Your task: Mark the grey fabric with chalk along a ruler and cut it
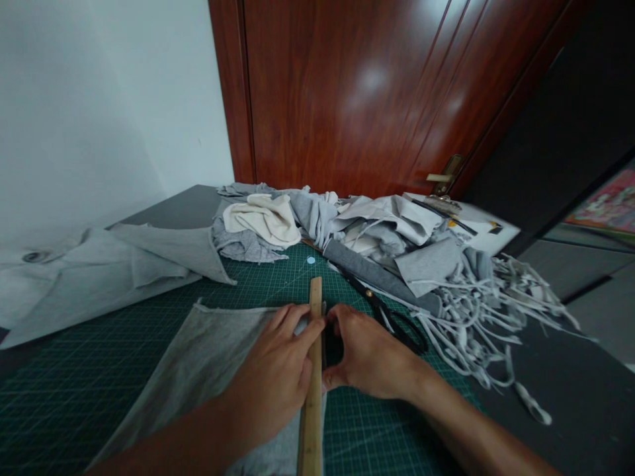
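The left hand (275, 370) lies flat on a grey cloth (208, 370), with its fingers spread wide. The fingertips press on a long wooden ruler (313, 370). The ruler runs from the near edge of the view straight away toward the far side, along the right edge of the cloth. It lies flat on the green cutting mat (74, 390).

The right hand (370, 354) is just to the right of the ruler. Its fingers are curled in, and the thumb and fingers come close together beside the ruler. It may hold a small dark tool there, but the spot is too dark to tell for sure. The two hands almost touch over the ruler.

The cloth is spread out flat on the mat, near the person and a bit to the left. The mat has thin white lines in squares and covers the middle of the worktop (585, 396).

Black scissors (391, 317) lie on the mat just to the right of the right hand, with the handles near it. Past them, on the right, is a messy bunch of thin grey strips (496, 311). At the far side is a pile of grey and cream cloth (317, 225). Another big grey cloth (124, 264) lies on the far left, partly off the mat.

Behind the worktop is a shiny brown door (357, 92) with a metal handle (444, 175). A white wall (99, 99) is on the left.
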Demonstrator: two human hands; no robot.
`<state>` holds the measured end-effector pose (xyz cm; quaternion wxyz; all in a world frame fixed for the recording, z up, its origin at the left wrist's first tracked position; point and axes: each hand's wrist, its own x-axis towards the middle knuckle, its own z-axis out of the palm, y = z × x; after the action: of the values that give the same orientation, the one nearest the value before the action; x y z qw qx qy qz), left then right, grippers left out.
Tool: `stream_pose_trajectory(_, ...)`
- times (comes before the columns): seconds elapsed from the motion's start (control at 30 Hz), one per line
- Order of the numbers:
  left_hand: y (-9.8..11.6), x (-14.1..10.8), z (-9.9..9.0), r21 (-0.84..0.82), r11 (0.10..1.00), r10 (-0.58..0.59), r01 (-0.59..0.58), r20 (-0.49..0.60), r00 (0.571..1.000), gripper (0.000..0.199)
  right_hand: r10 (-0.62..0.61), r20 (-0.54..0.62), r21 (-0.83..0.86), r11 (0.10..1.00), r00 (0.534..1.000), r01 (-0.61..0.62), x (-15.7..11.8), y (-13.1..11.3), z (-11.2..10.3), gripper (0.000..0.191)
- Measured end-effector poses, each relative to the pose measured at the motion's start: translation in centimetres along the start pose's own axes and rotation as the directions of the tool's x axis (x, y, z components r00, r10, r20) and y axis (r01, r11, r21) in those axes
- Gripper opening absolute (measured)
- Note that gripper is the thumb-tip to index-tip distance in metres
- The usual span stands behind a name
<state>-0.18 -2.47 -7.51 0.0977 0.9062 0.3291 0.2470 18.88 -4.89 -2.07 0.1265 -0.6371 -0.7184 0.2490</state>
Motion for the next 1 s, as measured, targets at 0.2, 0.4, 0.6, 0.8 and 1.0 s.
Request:
stream_pose_trajectory(0.2, 0.6, 0.3, -0.5, -0.021, 0.999, -0.039, 0.040, 0.047, 0.998, 0.039, 0.003, -0.016, -0.016, 1.000, 1.000, -0.003, 0.1, 0.3, 0.0, 0.062)
stream_pose_trajectory(0.4, 0.5, 0.4, -0.6, 0.007, 0.995, -0.099, 0.099, 0.012, 0.995, 0.036, -0.003, -0.008, -0.026, 1.000, 1.000, 0.003, -0.2, 0.4, 0.0, 0.072)
stream_pose_trajectory(0.6, 0.2, 0.7, -0.8, -0.081, 0.990, -0.111, 0.112, 0.016, 0.994, 0.030, 0.001, 0.005, -0.028, 1.000, 1.000, 0.000, 0.0, 0.3, 0.0, 0.072)
stream_pose_trajectory(0.8, 0.5, 0.9, -1.2, -0.150, 0.980, -0.118, 0.129, 0.078, 0.990, 0.022, -0.006, 0.015, -0.021, 1.000, 1.000, 0.006, 0.0, 0.2, -0.1, 0.069)
stream_pose_trajectory(1.0, 0.7, 0.9, -1.1, -0.225, 0.971, -0.088, 0.084, -0.007, 0.996, 0.028, 0.009, 0.019, -0.037, 0.999, 1.000, -0.009, 0.2, 0.3, -0.1, 0.071)
